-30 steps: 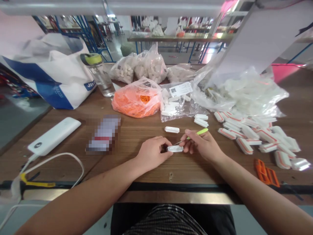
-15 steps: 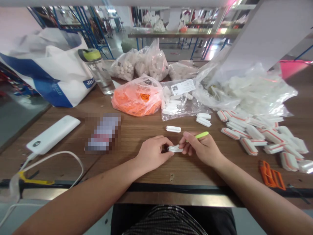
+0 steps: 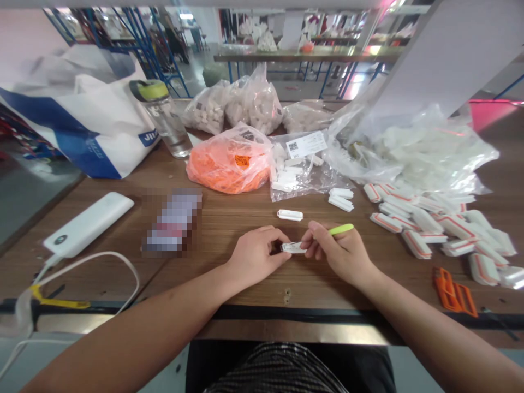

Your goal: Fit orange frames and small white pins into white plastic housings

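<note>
Tilting flatter since the earlier frame, the green-handled pick (image 3: pixel 340 230) is turning in your right hand (image 3: pixel 339 254), its thin metal tip reaching toward a small white plastic piece (image 3: pixel 293 248). You are pinching the handle between your thumb and fingertips while your left hand (image 3: pixel 257 256) is gripping the piece's left end, fingers curled closed around it, just above the wooden table (image 3: pixel 221 229). You appear to be working the tip in along the piece's edge, though your fingers are partly hiding the exact spot where the two meet. Your next move seems to call for a steady left-hand hold while you guide the tip with care. Another white piece (image 3: pixel 290 215) is lying just ahead of your hands, and a clear bag (image 3: pixel 303 169) of similar pieces is sitting beyond it, beside an orange-filled plastic bag (image 3: pixel 229 164). To your right, white pieces with orange stripes (image 3: pixel 426 229) are spreading across the table.
</note>
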Tool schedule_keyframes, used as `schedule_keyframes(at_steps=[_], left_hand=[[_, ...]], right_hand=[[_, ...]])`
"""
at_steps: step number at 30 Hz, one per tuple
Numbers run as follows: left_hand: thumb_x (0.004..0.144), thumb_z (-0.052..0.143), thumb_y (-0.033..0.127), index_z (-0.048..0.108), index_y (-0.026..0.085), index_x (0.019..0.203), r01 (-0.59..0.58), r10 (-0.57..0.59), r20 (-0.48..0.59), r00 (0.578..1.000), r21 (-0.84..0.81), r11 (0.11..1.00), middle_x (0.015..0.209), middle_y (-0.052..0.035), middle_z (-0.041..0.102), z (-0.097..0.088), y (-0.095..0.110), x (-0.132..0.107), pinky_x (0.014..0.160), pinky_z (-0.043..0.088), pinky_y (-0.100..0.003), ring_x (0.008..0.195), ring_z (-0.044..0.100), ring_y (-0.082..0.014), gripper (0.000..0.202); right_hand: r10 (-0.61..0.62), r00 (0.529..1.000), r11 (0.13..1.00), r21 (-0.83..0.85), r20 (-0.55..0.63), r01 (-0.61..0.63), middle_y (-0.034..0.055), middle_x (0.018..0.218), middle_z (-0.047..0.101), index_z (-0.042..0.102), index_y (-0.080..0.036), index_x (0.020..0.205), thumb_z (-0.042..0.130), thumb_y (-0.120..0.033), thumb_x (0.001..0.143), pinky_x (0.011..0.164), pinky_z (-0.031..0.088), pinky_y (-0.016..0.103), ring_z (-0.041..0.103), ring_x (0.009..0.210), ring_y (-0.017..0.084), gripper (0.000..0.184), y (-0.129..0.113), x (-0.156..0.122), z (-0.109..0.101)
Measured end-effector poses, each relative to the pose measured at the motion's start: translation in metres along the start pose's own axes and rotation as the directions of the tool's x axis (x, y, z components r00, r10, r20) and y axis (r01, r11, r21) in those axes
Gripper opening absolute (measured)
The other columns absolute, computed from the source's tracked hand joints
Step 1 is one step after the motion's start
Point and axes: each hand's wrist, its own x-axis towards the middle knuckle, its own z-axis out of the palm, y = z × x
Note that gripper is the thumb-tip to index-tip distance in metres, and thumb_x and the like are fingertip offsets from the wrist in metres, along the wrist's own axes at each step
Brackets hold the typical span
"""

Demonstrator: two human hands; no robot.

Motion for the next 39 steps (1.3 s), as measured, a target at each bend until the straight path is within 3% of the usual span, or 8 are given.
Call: schedule_keyframes(at_steps=[4,16,22,29,39], left_hand=[[0.076,0.068,0.024,0.069,0.022,0.087,-0.002,0.002,0.006,1.0,-0.002,1.0,0.073,0.0029,0.058,-0.001,0.0,0.0,0.059,0.039,-0.025,0.061,0.05,-0.0115,0.011],[0.076,0.068,0.025,0.069,0.023,0.088,-0.003,0.003,-0.002,1.0,0.01,1.0,0.074,0.0027,0.059,0.0,-0.001,0.001,0.059,0.038,-0.026,0.06,0.049,-0.0115,0.013],[0.076,0.068,0.027,0.069,0.022,0.087,0.003,-0.003,-0.012,1.0,0.002,1.0,0.072,0.003,0.059,0.0,0.0,0.0,0.059,0.038,-0.026,0.06,0.05,-0.0117,0.012],[0.075,0.069,0.029,0.067,0.022,0.083,0.047,-0.046,-0.015,0.999,0.024,0.999,0.067,0.0043,0.058,0.002,0.001,0.0,0.057,0.036,-0.026,0.057,0.049,-0.0111,0.011],[0.078,0.067,0.028,0.068,0.022,0.088,-0.002,0.001,-0.031,1.0,-0.029,1.0,0.074,0.0021,0.061,0.002,-0.001,0.001,0.059,0.041,-0.025,0.061,0.052,-0.0116,0.012]], right_hand=[[0.029,0.999,0.995,0.099,-0.016,-0.027,0.0061,0.059,0.066,0.064,-0.014,0.066,0.052,-0.054,0.087,0.04,0.045,0.022,0.06,0.045,0.012,0.046,-0.001,0.002,0.0],[0.023,0.999,0.994,0.102,0.047,-0.028,0.0058,0.062,0.067,0.064,-0.015,0.068,0.05,-0.053,0.089,0.041,0.045,0.022,0.061,0.047,0.012,0.045,0.003,0.004,0.003],[-0.031,0.996,0.997,-0.062,0.083,0.036,0.0025,0.055,0.064,0.065,-0.017,0.068,0.044,-0.047,0.093,0.047,0.046,0.024,0.058,0.048,0.012,0.045,0.002,-0.002,0.001],[-0.208,0.961,0.928,-0.273,0.185,0.253,0.0008,0.058,0.063,0.064,-0.019,0.068,0.045,-0.037,0.095,0.058,0.048,0.026,0.059,0.054,0.012,0.038,-0.009,-0.005,-0.001],[-0.088,0.996,0.995,-0.046,-0.002,0.088,0.0032,0.056,0.066,0.066,-0.017,0.068,0.047,-0.047,0.092,0.044,0.045,0.024,0.06,0.046,0.012,0.043,0.003,-0.007,0.004]])
